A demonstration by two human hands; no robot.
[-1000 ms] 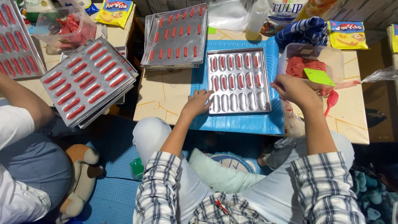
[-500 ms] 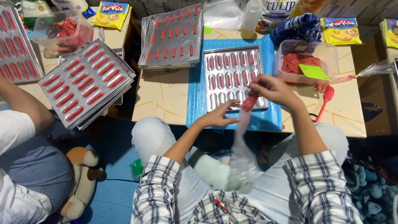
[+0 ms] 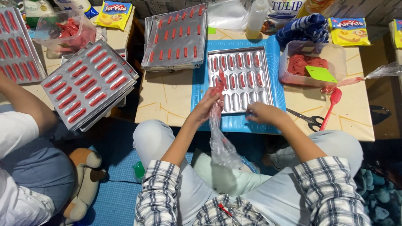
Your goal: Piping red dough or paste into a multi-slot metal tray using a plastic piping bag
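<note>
The clear plastic piping bag [image 3: 218, 125] with red paste at its tip was clamped in the left hand [image 3: 208, 106], its nozzle end over the left columns of the metal mould tray [image 3: 240, 79] and its slack tail hanging toward the lap. It looked soft, light and slippery, likely best gripped just behind the lump of paste, where the hand held it, with care not to burst the thin film. The right hand [image 3: 260, 113] lay apart from the left, fingers curled on the tray's near edge as if steadying it; whether it pinched anything I could not tell. Under the tray was a blue mat [image 3: 272, 125] on a low pale table [image 3: 167, 100]. Beyond the right hand were scissors [image 3: 307, 120], a red spatula [image 3: 331, 106] and a tub of red paste [image 3: 307, 65]. Beyond the left hand stood filled trays [image 3: 176, 37], and another person's arm [image 3: 25, 104] reached in at the far left.
</note>
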